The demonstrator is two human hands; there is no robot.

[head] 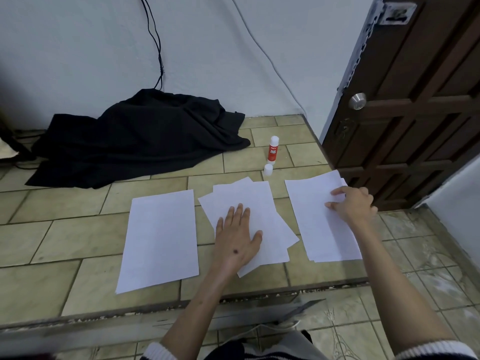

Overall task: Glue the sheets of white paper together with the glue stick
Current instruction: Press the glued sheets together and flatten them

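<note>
White paper lies in three lots on a raised ledge of beige tiles: a single sheet left, a fanned middle pile under the flat, straight-fingered left hand, and a right stack whose far corner the right hand seems to pinch. Farther off stand the uncapped glue stick, its cap, a black cloth by the pale wall, and a brown door right.

Even, soft indoor light, moderately bright, with a cool bluish cast on the wall; no clear single source; shadows are faint, only thin ones under the sheets of white paper; the paper is nearly blown out, without surface detail; the black cloth loses its folds in darkness; wide-angle bending curves the door; bottom-left corner smeared with blur.
</note>
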